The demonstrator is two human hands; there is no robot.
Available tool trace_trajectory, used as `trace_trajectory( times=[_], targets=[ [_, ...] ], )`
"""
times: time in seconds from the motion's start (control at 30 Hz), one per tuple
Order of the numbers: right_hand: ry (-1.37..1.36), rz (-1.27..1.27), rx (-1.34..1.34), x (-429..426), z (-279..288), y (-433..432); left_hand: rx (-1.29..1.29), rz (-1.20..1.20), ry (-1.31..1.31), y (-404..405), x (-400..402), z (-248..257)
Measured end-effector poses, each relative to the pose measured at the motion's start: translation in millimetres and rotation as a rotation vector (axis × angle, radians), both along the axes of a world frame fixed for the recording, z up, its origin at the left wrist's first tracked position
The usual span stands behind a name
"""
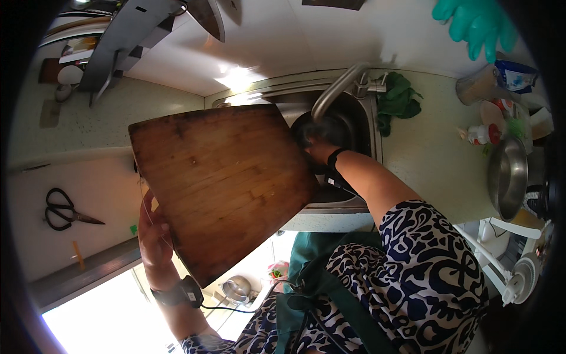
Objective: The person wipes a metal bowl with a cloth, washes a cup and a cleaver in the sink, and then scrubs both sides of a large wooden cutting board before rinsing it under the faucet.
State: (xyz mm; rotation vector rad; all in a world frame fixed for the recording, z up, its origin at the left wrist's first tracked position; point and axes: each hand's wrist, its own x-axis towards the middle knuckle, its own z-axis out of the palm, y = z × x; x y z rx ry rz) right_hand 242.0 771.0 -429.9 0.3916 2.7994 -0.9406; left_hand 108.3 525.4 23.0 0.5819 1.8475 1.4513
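Note:
A large wooden cutting board (pixel 221 186), darkened along its edges, is tilted in front of me and covers the left part of the sink (pixel 376 132). My left hand (pixel 155 228) grips its left edge, thumb on the near side. Down in the sink, close to the board's right edge, is my right hand (pixel 317 148). Its fingers are blurred and partly in shadow, so what they touch is unclear. Above that hand arches the metal faucet (pixel 338 90). A dark round vessel (pixel 345 126) sits in the basin under it.
A green cloth (pixel 398 99) lies right of the faucet. Further right are a metal bowl (pixel 508 179) and a red-lidded jar (pixel 482 134). Green rubber gloves (pixel 479 26) hang above. Black-handled scissors (pixel 66 210) are at left; a knife rack (pixel 119 42) stands upper left.

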Motion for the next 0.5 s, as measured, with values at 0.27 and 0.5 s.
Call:
trace_trajectory(
  times=[0.27, 0.5],
  targets=[
    [-0.099, -0.276, -0.118, 12, 25, 8, -0.004, -0.071, -0.051, 12, -14, -7],
    [0.579, -0.7, -0.301, 22, 156, -19, -0.099, -0.118, -0.047, 23, -25, -2]
  ],
)
